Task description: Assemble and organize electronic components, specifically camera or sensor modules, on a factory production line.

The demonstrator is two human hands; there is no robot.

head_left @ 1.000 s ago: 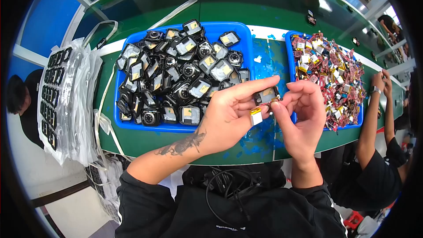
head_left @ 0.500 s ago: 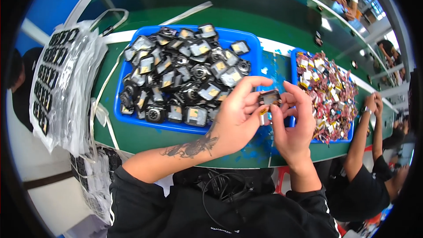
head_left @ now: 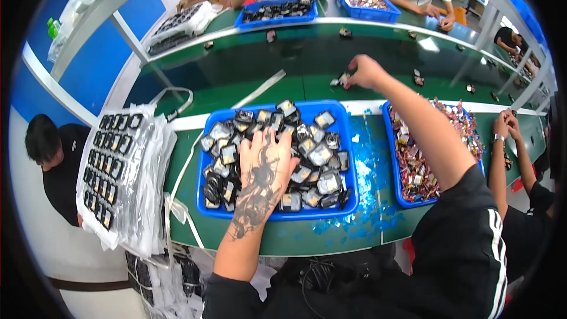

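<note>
My left hand [head_left: 263, 162] lies over a blue tray [head_left: 277, 217] heaped with black watch cases [head_left: 320, 155], many showing a grey inner face and a yellowish patch. Its fingers are apart and reach into the pile, their tips partly hidden among the cases. My right hand [head_left: 371, 74] is stretched across to the dark green belt [head_left: 248, 74]. Its fingers are pinched at a small whitish and reddish electronic part [head_left: 341, 80], which is low over or touching the belt; slight blur hides which.
To the right, a second blue tray [head_left: 407, 202] holds a heap of small reddish parts with wires. Blue film scraps [head_left: 363, 192] litter the table between the trays. Plastic-wrapped trays of black cases [head_left: 112, 165] stand at left. Co-workers sit across the belt and at right.
My hands have parted from the black case they held together. The left has moved onto the heap of cases, the right far out to the belt. The view has tilted up.
</note>
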